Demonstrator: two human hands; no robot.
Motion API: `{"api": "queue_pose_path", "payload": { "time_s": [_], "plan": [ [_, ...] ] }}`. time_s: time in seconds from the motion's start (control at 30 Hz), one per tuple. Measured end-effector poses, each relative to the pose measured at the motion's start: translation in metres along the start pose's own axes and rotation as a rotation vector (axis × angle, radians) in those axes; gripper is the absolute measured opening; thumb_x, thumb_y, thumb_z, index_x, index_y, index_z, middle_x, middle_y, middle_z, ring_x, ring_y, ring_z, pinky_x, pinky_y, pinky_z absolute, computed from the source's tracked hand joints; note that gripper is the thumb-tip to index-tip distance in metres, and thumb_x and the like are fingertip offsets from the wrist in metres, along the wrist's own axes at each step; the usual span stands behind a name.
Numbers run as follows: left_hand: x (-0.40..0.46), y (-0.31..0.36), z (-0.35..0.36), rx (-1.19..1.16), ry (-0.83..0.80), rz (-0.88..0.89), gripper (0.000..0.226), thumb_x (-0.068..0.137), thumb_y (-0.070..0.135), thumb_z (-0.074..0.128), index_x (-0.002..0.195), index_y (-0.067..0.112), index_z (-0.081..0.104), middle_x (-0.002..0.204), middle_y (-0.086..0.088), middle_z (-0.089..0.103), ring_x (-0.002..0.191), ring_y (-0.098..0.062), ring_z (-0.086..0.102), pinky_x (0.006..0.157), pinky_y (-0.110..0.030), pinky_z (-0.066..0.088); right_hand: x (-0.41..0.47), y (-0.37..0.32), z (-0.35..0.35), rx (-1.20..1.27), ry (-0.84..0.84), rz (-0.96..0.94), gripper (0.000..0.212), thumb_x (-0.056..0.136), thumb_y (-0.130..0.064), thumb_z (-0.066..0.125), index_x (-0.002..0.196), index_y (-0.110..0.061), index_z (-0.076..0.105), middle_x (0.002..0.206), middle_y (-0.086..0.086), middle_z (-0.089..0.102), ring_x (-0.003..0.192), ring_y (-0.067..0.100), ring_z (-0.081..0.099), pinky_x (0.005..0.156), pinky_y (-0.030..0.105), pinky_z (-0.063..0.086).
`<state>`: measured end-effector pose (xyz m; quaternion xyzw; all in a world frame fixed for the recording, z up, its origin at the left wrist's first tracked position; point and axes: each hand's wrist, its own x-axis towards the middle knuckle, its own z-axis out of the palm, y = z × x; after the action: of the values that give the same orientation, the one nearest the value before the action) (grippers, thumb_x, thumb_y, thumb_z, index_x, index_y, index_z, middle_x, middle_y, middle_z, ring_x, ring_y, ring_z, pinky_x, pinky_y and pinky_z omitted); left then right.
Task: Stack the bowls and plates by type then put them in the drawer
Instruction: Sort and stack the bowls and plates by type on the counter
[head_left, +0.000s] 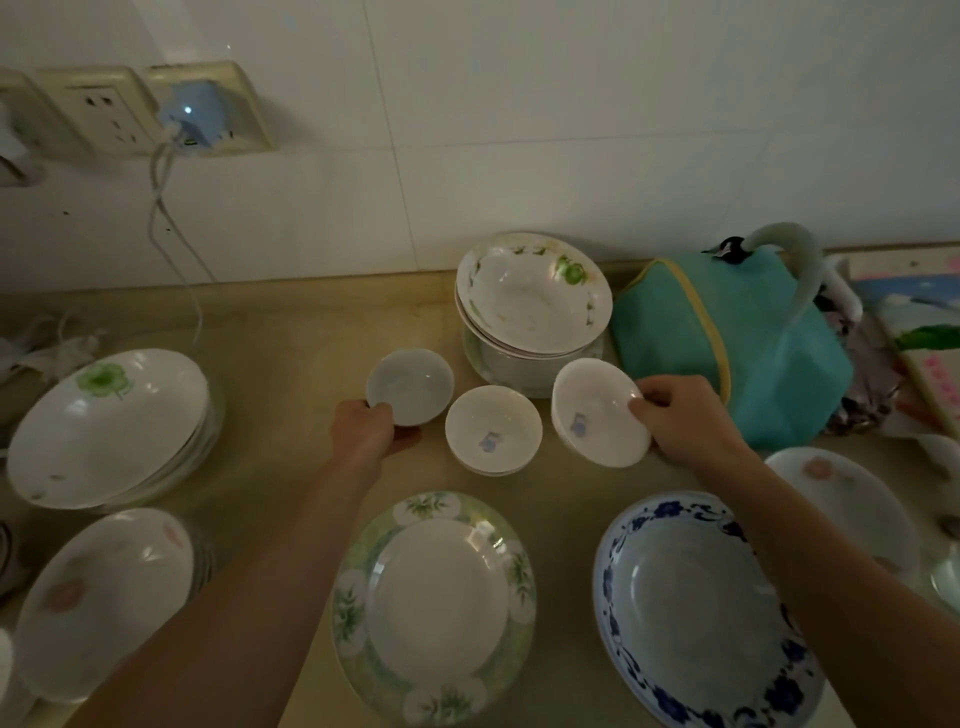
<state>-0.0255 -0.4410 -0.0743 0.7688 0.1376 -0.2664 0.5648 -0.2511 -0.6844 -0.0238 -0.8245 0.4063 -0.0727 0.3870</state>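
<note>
Each hand's grip holds an empty small bowl: left hand (363, 428) a bluish bowl (409, 386), right hand (685, 421) a tilted bowl (597, 413).

both bare forearms are reaching forward from the bottom edge, angling slightly inward. the left hand (363, 428) is gripping a small bowl (409, 386) at its near rim. the right hand (685, 418) is pinching the rim of another small bowl (597, 413), holding it tilted.

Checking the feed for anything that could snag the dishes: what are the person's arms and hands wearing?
Nothing that shows. Both forearms are bare from the bottom edge of the picture to the wrists, with no sleeves in view. The left hand and right hand have no gloves, and no rings, watch or bracelets can be seen in the dim light.
</note>
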Motion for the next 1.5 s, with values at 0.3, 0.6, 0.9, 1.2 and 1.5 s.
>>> {"api": "queue_pose_path", "payload": {
  "time_s": [0.3,0.6,0.9,1.2,1.5],
  "plan": [
    [-0.014,0.018,-0.027,-0.305,-0.063,0.053,0.023,0.093,-0.011,0.043,0.112,-0.005,0.054,0.121,-0.024,0.057,0.088,-0.032,0.071,0.063,-0.032,0.063,-0.004,-0.044,0.052,0.233,-0.151,-0.026,0.013,0.094,-0.010,0.064,0.094,-0.019,0.074,0.082,-0.002,0.073,0.071,0.013,0.073,0.058,0.025,0.062],
    [-0.049,0.050,-0.041,-0.098,-0.327,0.198,0.019,0.100,0.001,0.049,0.104,0.011,0.064,0.114,-0.013,0.065,0.087,-0.027,0.076,0.068,-0.031,0.062,0.009,-0.045,0.085,0.025,-0.140,-0.024,0.017,0.096,-0.008,0.056,0.100,-0.007,0.072,0.074,0.000,0.071,0.054,0.008,0.071,0.046,0.015,0.052],
    [-0.059,0.040,-0.009,0.224,-0.368,0.228,0.028,0.093,-0.003,0.053,0.118,0.004,0.062,0.109,-0.017,0.066,0.078,-0.027,0.076,0.065,-0.038,0.064,0.010,-0.038,0.089,0.071,-0.147,-0.010,0.007,0.096,-0.012,0.062,0.098,-0.014,0.069,0.074,0.001,0.071,0.051,0.010,0.068,0.044,0.015,0.050],
    [-0.059,0.028,0.011,0.414,-0.314,0.259,0.027,0.094,0.002,0.054,0.120,0.009,0.057,0.105,-0.015,0.065,0.066,-0.023,0.076,0.058,-0.036,0.063,0.009,-0.023,0.079,0.314,-0.158,0.117,0.018,0.101,-0.022,0.061,0.096,-0.008,0.070,0.073,0.006,0.073,0.060,0.016,0.072,0.052,0.023,0.056],
    [-0.063,0.028,0.022,0.469,-0.275,0.244,0.026,0.092,0.000,0.058,0.116,0.009,0.060,0.099,-0.014,0.065,0.066,-0.025,0.074,0.054,-0.033,0.062,0.006,-0.030,0.078,0.469,-0.375,0.231,0.036,0.098,-0.040,0.062,0.124,-0.016,0.065,0.105,0.005,0.071,0.087,0.024,0.074,0.063,0.032,0.062]
  ]
}}
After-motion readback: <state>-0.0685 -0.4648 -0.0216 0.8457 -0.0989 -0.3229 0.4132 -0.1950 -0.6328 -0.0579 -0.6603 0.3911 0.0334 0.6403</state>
